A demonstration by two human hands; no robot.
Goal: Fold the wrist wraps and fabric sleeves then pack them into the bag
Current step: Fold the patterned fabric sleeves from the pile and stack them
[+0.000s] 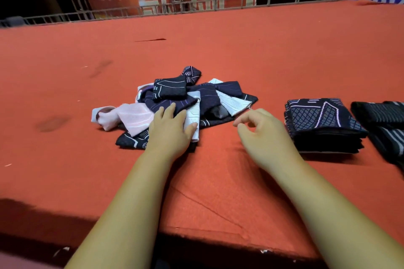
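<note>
Pressing the loose pile [185,98], fingers [169,109] slightly spread, left hand [170,129] seems to steady it; right hand [260,131] hovers empty, loosely curled, near the folded stack [321,122]

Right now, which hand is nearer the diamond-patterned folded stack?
Right. The right hand is just left of the folded stack; the left hand rests on the loose pile, farther left.

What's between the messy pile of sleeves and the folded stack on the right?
Head view: the right hand, loosely curled and apparently holding nothing, over bare red cloth.
</note>
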